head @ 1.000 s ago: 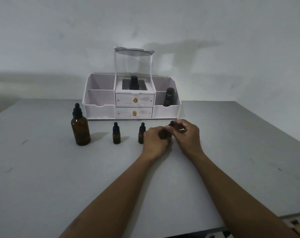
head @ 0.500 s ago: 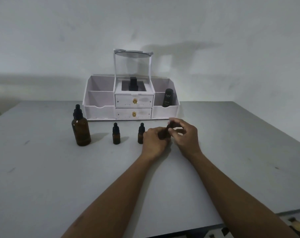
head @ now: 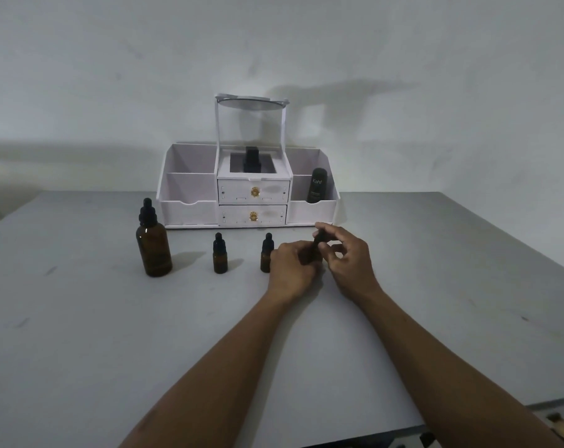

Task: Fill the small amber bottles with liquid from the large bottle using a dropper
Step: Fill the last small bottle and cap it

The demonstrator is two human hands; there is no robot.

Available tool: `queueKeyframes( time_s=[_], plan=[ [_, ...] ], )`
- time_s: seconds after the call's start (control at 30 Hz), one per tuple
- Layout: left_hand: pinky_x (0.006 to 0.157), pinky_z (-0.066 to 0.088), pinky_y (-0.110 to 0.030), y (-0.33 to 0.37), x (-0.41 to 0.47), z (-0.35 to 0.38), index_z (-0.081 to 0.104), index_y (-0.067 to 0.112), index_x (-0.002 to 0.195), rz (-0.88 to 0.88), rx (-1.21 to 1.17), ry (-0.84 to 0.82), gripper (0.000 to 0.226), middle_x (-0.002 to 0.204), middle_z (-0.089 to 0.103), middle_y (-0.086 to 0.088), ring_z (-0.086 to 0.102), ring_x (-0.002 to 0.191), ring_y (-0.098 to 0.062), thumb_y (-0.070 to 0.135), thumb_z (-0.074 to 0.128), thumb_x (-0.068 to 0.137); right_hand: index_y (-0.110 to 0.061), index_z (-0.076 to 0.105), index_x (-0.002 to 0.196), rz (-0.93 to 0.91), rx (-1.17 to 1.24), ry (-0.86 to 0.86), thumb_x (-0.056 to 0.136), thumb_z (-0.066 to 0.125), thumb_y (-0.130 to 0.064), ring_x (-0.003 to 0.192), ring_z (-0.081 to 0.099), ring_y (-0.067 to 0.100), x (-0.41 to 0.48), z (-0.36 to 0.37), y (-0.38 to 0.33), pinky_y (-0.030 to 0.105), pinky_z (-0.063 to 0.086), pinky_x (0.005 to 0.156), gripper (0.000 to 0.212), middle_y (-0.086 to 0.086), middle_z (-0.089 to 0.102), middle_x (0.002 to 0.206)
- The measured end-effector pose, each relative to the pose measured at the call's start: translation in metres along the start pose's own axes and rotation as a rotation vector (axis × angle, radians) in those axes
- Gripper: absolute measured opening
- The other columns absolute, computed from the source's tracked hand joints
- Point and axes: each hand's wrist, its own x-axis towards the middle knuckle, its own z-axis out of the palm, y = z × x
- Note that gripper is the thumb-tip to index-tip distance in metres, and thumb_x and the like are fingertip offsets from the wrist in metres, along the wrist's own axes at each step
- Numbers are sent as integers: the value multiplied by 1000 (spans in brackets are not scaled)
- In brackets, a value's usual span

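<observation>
Left hand (head: 292,265) wraps 1 small amber bottle (head: 310,256) on the tabletop (head: 80,318); right hand (head: 345,257) fingers (head: 322,229) pinch its cap (head: 316,236). Light, slick glass, likely fragile: hold the body, twist the top.

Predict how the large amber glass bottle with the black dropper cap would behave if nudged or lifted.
The large amber glass bottle stands upright on a flat base on the grey table, so a low nudge probably slides it. Its tall, narrow black dropper cap suggests a high push could tip it. The smooth glass is likely slippery and breakable.
</observation>
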Motion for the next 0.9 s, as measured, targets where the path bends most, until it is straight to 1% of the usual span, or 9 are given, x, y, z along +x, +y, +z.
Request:
queueKeyframes(
  time_s=[0.17, 0.23, 0.3, 0.4, 0.53, 0.67, 0.77, 0.83, 0.9],
  plan=[
    [67, 61, -40, 0, 2, -1, 76, 19, 89, 3, 45, 8, 18, 72, 75, 5, 72, 67, -9, 17, 63, 77, -14, 72, 103, 33, 43, 55, 81, 81, -14, 83, 68, 7, 0, -1, 0, 20, 54, 71, 24, -3, 73, 92],
    [66, 60, -40, -2, 3, -1, 75, 18, 83, 10, 61, 15, 13, 69, 74, 3, 71, 66, -12, 17, 63, 76, -15, 70, 99, 82, 91, 70, 76, 86, -21, 81, 68, 12, 1, 0, 0, 24, 56, 70, 28, -3, 72, 88],
    [63, 60, -40, -2, 2, -1, 73, 17, 80, 6, 48, 12, 11, 67, 73, 2, 71, 65, -14, 16, 62, 77, -17, 69, 108, 95, 113, 84, 75, 87, -23, 86, 67, 14, 1, 0, -1, 23, 56, 72, 38, -2, 70, 91],
    [66, 62, -37, 1, -1, 1, 75, 21, 90, -16, -3, -3, 17, 76, 76, 8, 72, 68, -7, 18, 63, 78, -14, 68, 123, 29, 97, 80, 85, 75, -8, 94, 68, 11, -1, 0, -1, 25, 58, 78, 39, -3, 72, 102],
    [76, 62, -34, -1, 2, 1, 77, 21, 94, -28, -4, -1, 21, 82, 77, 8, 73, 76, -4, 17, 65, 78, -13, 73, 112, 23, 37, 100, 82, 79, -8, 84, 69, 9, 0, 0, 0, 28, 59, 76, 31, -3, 74, 98],
    [67, 61, -38, 0, 1, 1, 75, 18, 85, -22, 25, 19, 14, 73, 75, 5, 72, 70, -9, 18, 63, 78, -16, 69, 114, 34, 91, 109, 77, 85, -22, 86, 67, 14, 1, 1, -3, 19, 55, 75, 41, -1, 70, 93],
    [70, 63, -33, 2, -1, 3, 76, 24, 99, -43, -19, 8, 22, 85, 77, 11, 72, 73, -2, 19, 65, 81, -14, 66, 126, -28, 68, 76, 86, 72, -7, 96, 68, 13, -1, 1, -3, 20, 57, 81, 41, 0, 72, 106],
    [73, 63, -33, 2, -1, 2, 76, 25, 102, -44, -27, -4, 25, 86, 77, 12, 72, 75, -1, 20, 64, 81, -12, 69, 121, -38, 40, 69, 86, 70, 1, 92, 70, 12, -2, 1, -3, 22, 58, 80, 38, -2, 73, 106],
    [73, 62, -33, 1, 1, 0, 77, 24, 98, -40, -7, -4, 24, 80, 77, 11, 72, 73, -2, 19, 63, 79, -12, 73, 113, -18, 31, 81, 83, 77, -5, 85, 69, 9, -1, 2, -1, 23, 58, 76, 31, -5, 73, 99]
  ],
)
